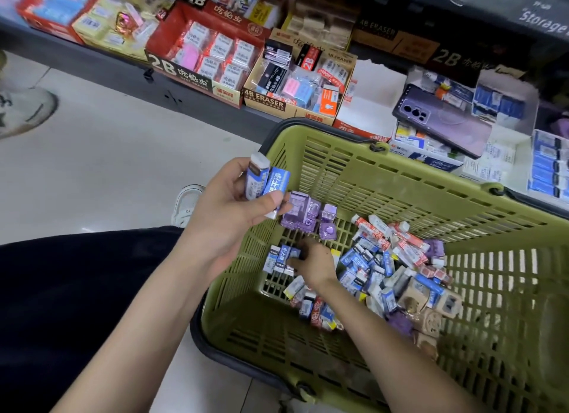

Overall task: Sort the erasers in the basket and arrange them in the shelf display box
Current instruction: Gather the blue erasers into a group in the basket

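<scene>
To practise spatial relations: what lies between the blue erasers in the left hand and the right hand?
Head view: purple eraser packs in the basket, between blue erasers and right hand.

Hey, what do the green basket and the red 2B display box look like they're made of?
The green basket looks like moulded plastic, matte and scuffed, going by its slotted lattice walls. The red 2B display box is probably printed cardboard, faintly glossy, with thin folded walls.
</scene>
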The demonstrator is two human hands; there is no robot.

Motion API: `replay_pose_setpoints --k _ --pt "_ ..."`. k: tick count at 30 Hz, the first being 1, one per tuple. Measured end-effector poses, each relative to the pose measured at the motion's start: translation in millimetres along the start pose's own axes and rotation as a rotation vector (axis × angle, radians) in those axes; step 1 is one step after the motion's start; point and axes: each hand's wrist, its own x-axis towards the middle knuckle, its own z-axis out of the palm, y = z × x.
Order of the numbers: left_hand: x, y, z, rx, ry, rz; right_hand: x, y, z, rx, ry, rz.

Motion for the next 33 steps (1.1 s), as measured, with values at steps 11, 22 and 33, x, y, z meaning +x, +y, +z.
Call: replay_pose_setpoints --k 11,22,33 --pt "-4 -26 11 0.1 -0.089 -0.139 -58 -60 -92 0.659 0.051 -0.176" --pt "-16 -23 12 0.878 0.029 0.123 -36 -34 -79 0.697 -0.047 0.054" --pt "-6 -33 6 1.274 0.1 0.408 -11 -30 -33 0.476 -0.086 0.021"
